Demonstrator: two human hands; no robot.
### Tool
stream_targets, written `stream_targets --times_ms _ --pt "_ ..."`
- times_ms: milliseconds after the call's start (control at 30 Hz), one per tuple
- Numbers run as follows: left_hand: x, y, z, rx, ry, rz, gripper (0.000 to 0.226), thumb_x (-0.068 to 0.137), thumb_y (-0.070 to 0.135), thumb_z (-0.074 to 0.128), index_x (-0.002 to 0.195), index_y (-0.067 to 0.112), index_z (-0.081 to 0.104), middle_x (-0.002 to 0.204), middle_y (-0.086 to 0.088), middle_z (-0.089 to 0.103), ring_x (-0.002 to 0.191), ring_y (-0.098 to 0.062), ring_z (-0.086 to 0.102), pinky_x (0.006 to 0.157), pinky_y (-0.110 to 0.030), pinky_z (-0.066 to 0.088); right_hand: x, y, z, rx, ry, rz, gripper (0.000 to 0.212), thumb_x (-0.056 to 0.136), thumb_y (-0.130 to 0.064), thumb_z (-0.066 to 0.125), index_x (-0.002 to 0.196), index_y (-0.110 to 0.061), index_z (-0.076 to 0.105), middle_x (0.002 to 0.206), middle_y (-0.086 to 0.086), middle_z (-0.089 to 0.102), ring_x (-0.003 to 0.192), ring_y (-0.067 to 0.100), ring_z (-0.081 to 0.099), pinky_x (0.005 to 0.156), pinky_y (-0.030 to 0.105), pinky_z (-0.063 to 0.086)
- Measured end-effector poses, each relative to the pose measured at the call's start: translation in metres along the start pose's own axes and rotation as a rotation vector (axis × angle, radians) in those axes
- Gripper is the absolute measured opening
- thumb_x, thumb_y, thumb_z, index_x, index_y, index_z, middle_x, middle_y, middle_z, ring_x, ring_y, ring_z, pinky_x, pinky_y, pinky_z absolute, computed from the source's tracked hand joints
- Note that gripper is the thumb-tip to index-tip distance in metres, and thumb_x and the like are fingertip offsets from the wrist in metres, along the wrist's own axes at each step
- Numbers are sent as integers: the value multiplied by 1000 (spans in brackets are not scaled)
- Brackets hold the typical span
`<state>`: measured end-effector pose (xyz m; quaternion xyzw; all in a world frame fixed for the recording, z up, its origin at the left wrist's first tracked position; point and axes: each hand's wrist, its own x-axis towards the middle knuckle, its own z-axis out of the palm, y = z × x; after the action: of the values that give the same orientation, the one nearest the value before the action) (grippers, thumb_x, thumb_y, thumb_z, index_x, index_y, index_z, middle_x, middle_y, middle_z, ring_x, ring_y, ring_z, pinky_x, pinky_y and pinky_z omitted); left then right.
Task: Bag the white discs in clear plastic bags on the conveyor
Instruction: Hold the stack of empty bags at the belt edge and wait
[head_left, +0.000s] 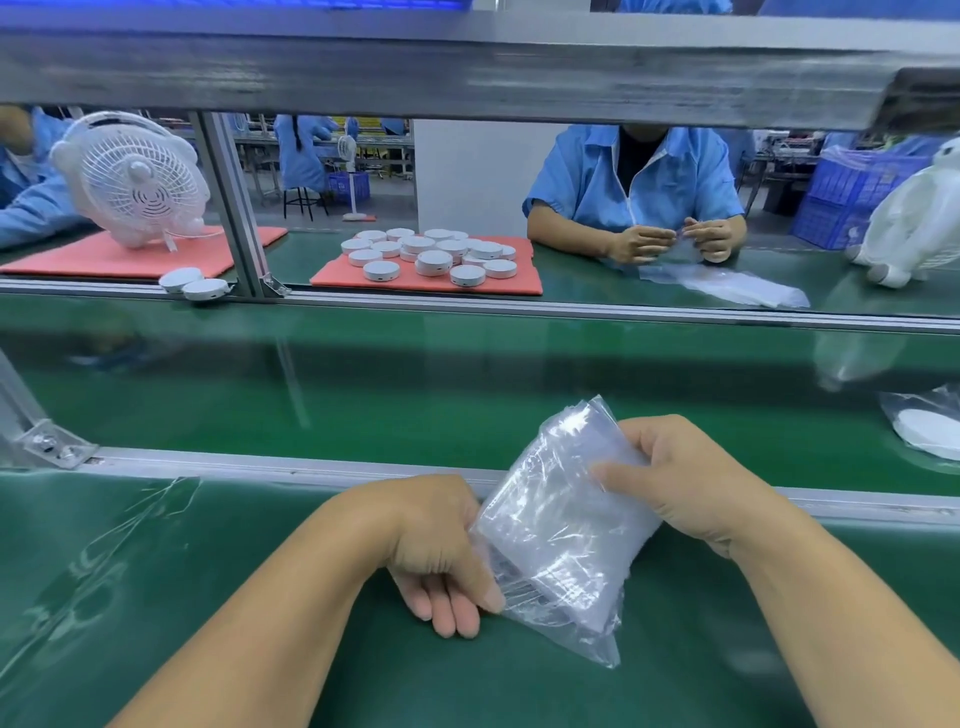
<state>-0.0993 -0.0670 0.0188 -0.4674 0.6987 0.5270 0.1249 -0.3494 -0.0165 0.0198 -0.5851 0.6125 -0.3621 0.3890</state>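
I hold a stack of clear plastic bags (556, 525) in both hands above the near green bench, at the rail of the conveyor (363, 395). My left hand (441, 551) grips the stack's lower left edge, thumb on top. My right hand (670, 478) holds its upper right side, thumb pressed on the plastic. Several white discs (434, 254) lie on a pink mat (363, 278) across the belt. Two more discs (195, 283) sit at the far rail. A bagged disc (930, 426) lies on the belt at the right edge.
A person in a blue coat (634, 182) sits opposite, handling a bag, with more bags (727, 283) on the table. White fans stand at far left (132, 176) and far right (914, 223). An aluminium frame post (234, 208) and top beam cross the view.
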Motion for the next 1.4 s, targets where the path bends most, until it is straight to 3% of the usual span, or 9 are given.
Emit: stream_targets --times_ms 100,200,367,533,933,1033,1100,1200,1400 --pt "-7 3 -4 78 -3 -86 20 85 16 85 68 15 76 78 -8 80 59 -13 72 56 -20 56 -1 0 -2 -29 15 -1 7 92 -10 70 89 -3 72 72 15 73 50 21 61 40 24 43" --pt "-16 8 -6 151 101 -113 31 69 46 94 73 21 75 78 2 80 63 -11 72 61 -24 59 0 2 -4 -49 9 -11 12 91 -11 70 87 0 69 77 26 70 51 24 56 38 22 37" --pt "-13 12 -10 223 495 42 121 32 93 72 138 39 54 119 18 67 106 -9 66 93 -34 54 3 0 2 -159 -81 -22 18 88 -20 71 84 -3 67 68 10 65 54 19 54 47 27 40" --pt "14 4 4 -200 465 299 75 57 31 96 125 31 66 105 4 80 95 -20 78 92 -49 62 14 -13 17 -345 -170 -48 15 83 -25 71 74 -14 64 66 4 63 56 16 54 56 35 45" --pt "23 -1 -7 -55 474 261 26 66 32 93 85 26 76 83 6 80 80 -18 78 82 -46 64 32 7 21 -241 -122 -83 30 79 -17 80 101 -36 73 96 -17 76 88 8 72 87 43 60" --pt "17 10 -19 243 579 109 58 49 77 79 77 29 64 74 15 64 64 -8 58 59 -29 44 31 6 25 -268 -160 -109 34 79 -16 79 107 -34 74 100 -17 75 93 9 71 90 44 58" --pt "17 12 -25 208 617 96 76 43 87 72 104 43 66 97 26 61 82 -1 61 66 -27 45 31 6 25 -260 -182 -123 39 78 -16 78 111 -36 73 104 -17 74 98 10 70 92 42 57" --pt "26 8 -27 12 578 183 81 61 65 89 132 37 61 106 20 71 92 -8 71 84 -35 59 32 9 23 -280 -136 -106 57 76 -21 84 128 -34 66 123 -21 68 115 2 63 105 36 50" --pt "41 -5 -32 -85 562 271 41 65 26 96 101 31 77 75 10 76 66 -19 68 78 -38 58 37 14 24 -232 -121 -55 74 73 -24 88 138 -40 56 122 -14 65 113 0 62 98 26 52"
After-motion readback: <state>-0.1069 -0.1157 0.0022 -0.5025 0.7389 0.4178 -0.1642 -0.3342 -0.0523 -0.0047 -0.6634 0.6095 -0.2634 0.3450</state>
